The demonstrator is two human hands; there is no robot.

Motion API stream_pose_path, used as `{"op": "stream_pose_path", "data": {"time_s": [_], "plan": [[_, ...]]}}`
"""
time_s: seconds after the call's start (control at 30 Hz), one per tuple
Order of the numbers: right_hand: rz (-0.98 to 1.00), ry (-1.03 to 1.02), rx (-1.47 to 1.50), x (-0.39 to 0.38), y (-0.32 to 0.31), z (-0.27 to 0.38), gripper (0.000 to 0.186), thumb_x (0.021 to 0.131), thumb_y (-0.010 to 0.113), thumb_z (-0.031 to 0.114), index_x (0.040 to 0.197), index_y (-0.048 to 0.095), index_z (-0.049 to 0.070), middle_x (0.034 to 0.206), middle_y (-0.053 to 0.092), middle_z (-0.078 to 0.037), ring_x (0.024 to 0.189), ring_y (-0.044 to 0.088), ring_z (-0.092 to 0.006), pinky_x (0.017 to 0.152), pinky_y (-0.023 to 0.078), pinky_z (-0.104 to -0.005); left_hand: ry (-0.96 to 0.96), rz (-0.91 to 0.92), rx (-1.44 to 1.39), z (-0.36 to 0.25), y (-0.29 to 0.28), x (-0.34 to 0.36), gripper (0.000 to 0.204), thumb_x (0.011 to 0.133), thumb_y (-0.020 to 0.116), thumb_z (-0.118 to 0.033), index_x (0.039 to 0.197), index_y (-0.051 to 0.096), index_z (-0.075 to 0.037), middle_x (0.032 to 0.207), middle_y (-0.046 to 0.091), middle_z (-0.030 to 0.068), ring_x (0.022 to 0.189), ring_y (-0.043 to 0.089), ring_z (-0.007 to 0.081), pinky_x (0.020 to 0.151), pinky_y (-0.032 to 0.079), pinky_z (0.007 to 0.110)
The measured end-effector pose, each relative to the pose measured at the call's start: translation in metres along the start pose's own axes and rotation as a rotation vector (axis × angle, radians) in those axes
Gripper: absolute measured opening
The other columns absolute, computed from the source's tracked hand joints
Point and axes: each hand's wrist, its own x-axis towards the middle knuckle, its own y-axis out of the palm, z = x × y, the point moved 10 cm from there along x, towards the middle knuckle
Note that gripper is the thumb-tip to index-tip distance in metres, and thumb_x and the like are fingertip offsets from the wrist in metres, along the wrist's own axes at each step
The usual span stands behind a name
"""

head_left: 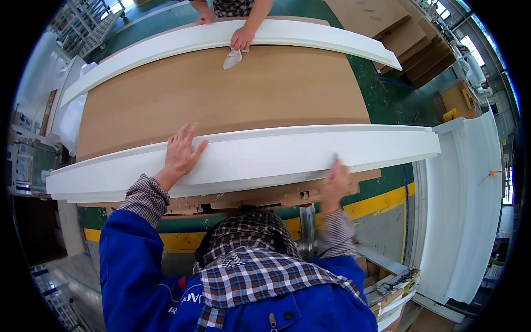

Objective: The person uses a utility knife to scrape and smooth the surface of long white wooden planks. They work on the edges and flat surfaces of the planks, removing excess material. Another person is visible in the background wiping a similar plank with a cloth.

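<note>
A long white panel [265, 152] with a stepped edge lies across the near side of the cardboard-topped table. My left hand [182, 152] rests on its upper edge, left of the middle, with fingers spread and nothing held. Over the panel's near edge, right of the middle, my right hand [336, 182] is closed and smeared by motion. A small greyish tip shows above its fingers, too blurred to name. Across the table lies a second white panel [310, 34], slightly curved in view. Another person's hand [242, 39] presses a white cloth [233, 58] at its near edge.
Brown cardboard [221, 91] covers the table between the panels. Stacked cardboard sheets [409, 39] stand at the far right. A large white moulded piece [459, 205] stands at right, above a wooden crate [387, 288]. Plastic-wrapped things [72, 119] are at left.
</note>
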Motion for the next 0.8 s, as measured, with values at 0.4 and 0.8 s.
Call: {"op": "stream_pose_path", "data": {"time_s": [0.4,0.8], "plan": [[0.338,-0.298,0.339,-0.053,0.041,0.189,0.038,0.078,0.05,0.005,0.116,0.055,0.004,0.086,0.061,-0.008,0.067,0.059,-0.0195,0.052,0.05,-0.0333,0.017,-0.041,-0.139,0.001,-0.013,-0.001,0.053,0.09,0.045,-0.038,0.131,0.038,-0.005,0.122,0.049,0.0181,0.112,0.045,0.0339,0.096,0.033,0.041],[0.181,0.188,-0.332,0.065,-0.048,-0.157,0.026,0.091,0.046,0.017,0.11,0.059,0.004,0.09,0.056,-0.012,0.082,0.056,-0.0305,0.069,0.047,-0.0367,-0.034,-0.045,-0.189,0.009,-0.011,0.004,0.057,0.091,0.042,-0.045,0.131,0.038,-0.004,0.116,0.052,0.0176,0.108,0.049,0.0312,0.093,0.036,0.041]]}}
